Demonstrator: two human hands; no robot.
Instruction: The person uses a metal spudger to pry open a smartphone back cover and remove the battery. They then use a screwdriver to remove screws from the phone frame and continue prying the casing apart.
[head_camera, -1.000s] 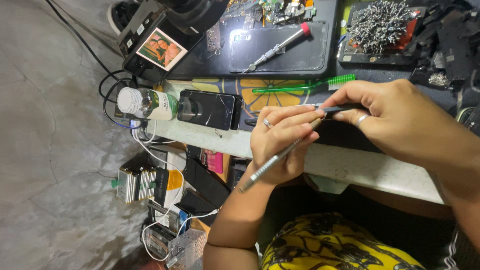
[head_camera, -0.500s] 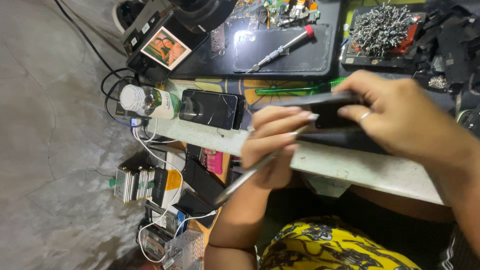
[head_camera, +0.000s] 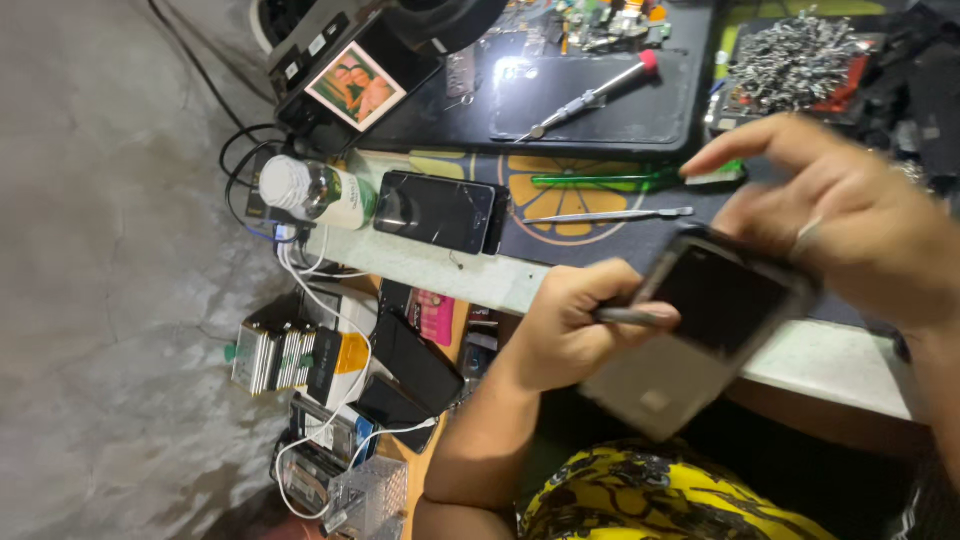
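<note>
Since the earlier frame the hands have drawn apart and the phone (head_camera: 725, 300) has tipped up, its dark screen now facing the camera, where before it lay edge-on between the fingers; the right hand (head_camera: 850, 225) has lifted above the phone, its fingers spread and loosely curled, the thumb and lower fingers touching the phone's far edge; the left hand (head_camera: 570, 335) sits just beside the phone's near edge, fingers closed around a thin metal tool (head_camera: 630, 316) whose tip lies against the phone's frame; a pale grey panel (head_camera: 655, 385) hangs just below the phone, blurred, and whether it is joined to the phone cannot be told; the phone itself hovers over the front edge of the surface (head_camera: 440, 265), not resting on it.

Well apart from the phone, towards the far side of the surface, lies a second phone (head_camera: 440, 212) with a dark cracked screen, flat and face up; just beside that one a white-capped bottle (head_camera: 315, 192) lies on its side; beyond the held phone, a green-handled tool (head_camera: 600, 181) and a slim metal pick (head_camera: 610, 215) rest on an orange-patterned mat (head_camera: 560, 195); farther still a red-tipped screwdriver (head_camera: 595, 95) lies on a black mat (head_camera: 600, 115).
</note>
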